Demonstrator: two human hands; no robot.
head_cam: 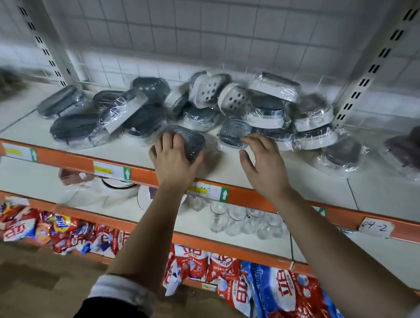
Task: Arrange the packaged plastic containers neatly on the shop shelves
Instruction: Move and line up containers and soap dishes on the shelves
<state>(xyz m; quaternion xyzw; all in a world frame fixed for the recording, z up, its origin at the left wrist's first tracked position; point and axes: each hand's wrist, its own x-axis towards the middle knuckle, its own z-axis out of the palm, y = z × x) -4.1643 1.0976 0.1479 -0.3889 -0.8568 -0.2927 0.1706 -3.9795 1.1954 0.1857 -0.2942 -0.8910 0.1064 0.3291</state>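
Several plastic-wrapped soap-dish containers lie jumbled on the top white shelf. My left hand grips a grey ridged container near the shelf's front edge, fingers curled over its near side. My right hand hovers with fingers spread, fingertips at the near edge of another grey ridged container; I cannot tell if they touch. Behind stand a leaning pile of white-and-grey containers and white perforated ones. Dark grey containers lie to the left, brown ones to the right.
An orange shelf rail with price labels runs along the front. Slotted uprights flank the bay before a wire grid back. The shelf below holds clear glasses and bowls. Red and blue detergent bags fill the lowest level.
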